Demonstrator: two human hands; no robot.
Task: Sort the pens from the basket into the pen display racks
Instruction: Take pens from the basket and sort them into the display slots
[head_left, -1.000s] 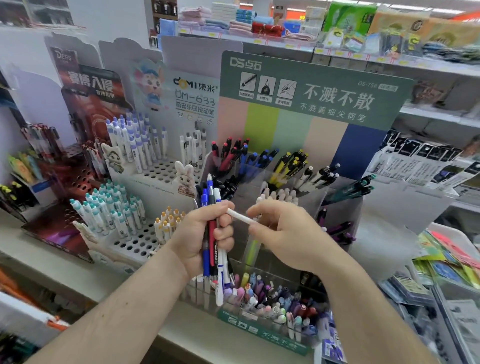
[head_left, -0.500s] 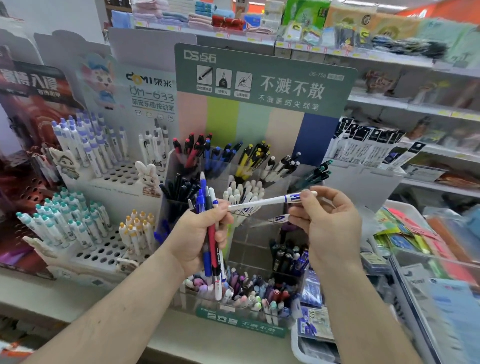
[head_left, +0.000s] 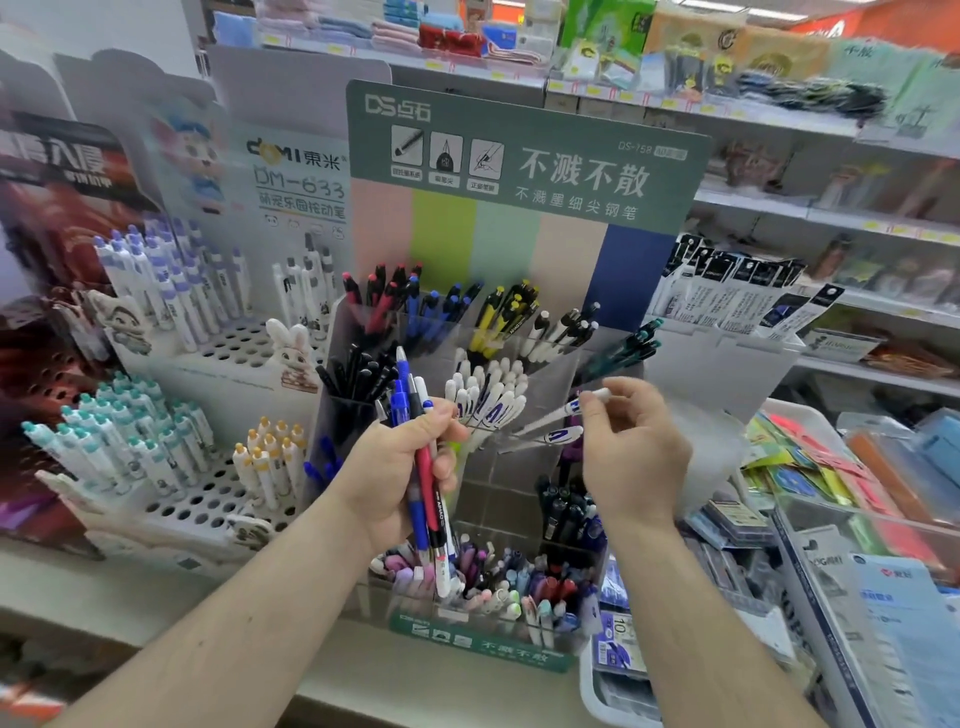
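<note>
Item: slim white plastic pen with blue band (head_left: 563, 413), pinched at its cap end by right hand (head_left: 631, 457); long axis slants down-left toward clear acrylic compartment of matching white pens (head_left: 488, 395). Left hand (head_left: 402, 467) clutches upright mixed pen bundle (head_left: 421, 457).

Green header board (head_left: 524, 156); red, blue pens bundle (head_left: 423, 467); white pen (head_left: 558, 413), apparently blue-marked.

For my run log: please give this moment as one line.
left hand: grips pen bundle | right hand: pinches white pen | target: white-pen compartment | pen not yet seated
</note>
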